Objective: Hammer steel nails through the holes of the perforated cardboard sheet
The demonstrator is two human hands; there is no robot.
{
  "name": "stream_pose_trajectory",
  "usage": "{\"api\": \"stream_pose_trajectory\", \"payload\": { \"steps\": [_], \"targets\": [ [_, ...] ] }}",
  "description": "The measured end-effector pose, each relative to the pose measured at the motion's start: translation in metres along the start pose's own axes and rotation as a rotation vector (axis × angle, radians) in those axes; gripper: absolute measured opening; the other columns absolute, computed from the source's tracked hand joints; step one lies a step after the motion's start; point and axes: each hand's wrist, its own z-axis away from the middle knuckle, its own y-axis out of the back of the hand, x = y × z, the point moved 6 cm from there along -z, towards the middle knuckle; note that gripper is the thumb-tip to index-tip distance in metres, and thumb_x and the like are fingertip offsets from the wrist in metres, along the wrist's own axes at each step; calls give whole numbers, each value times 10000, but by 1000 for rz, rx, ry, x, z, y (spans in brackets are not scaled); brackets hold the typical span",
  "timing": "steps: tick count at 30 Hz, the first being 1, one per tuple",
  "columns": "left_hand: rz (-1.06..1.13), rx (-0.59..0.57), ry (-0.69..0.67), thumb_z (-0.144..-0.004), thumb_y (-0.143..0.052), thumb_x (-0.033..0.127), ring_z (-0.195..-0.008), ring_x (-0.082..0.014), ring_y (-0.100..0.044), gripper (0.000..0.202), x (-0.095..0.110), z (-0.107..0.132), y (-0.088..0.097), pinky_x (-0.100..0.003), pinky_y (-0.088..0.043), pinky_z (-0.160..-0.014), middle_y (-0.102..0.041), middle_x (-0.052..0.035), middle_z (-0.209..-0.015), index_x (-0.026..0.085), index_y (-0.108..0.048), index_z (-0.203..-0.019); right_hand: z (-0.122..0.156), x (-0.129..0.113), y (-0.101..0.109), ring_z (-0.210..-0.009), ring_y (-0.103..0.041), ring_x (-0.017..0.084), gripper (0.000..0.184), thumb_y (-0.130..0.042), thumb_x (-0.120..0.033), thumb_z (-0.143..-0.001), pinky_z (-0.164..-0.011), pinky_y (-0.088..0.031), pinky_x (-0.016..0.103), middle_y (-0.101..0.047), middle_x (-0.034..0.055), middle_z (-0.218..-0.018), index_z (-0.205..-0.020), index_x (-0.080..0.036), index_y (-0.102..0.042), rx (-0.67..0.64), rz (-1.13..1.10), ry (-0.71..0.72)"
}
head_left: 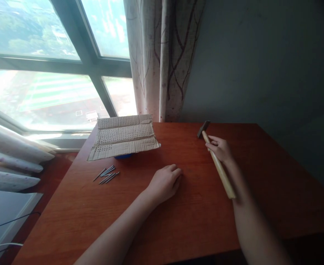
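Observation:
My right hand (219,149) grips the wooden handle of a hammer (218,167) near its dark metal head, which sits toward the table's far edge. The handle runs back along my forearm. My left hand (164,182) rests on the reddish wooden table (195,217), palm down with fingers loosely curled, holding nothing I can see. Several loose nails (107,173) lie to the left of that hand. A sheet of cardboard (123,136) punched with rows of small holes lies beyond the nails, propped on something blue.
A patterned curtain (163,59) hangs behind the table beside a large window (48,66). A grey wall stands behind on the right. Rolled white fabric (10,162) and cables lie on the left, off the table.

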Motion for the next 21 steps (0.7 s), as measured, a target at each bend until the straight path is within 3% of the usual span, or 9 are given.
{"api": "stream_pose_trajectory", "payload": {
  "steps": [21],
  "targets": [
    [16, -4, 13, -966, -440, 215, -864, -218, -635, 227, -1, 0, -1, -306, -483, -725, -637, -66, -933, 193, -657, -1030, -3, 8, 2, -563, -574, 162, 553, -664, -365, -704, -550, -428, 272, -629, -10, -614, -1182, -87, -695, -61, -43, -24]
  ]
}}
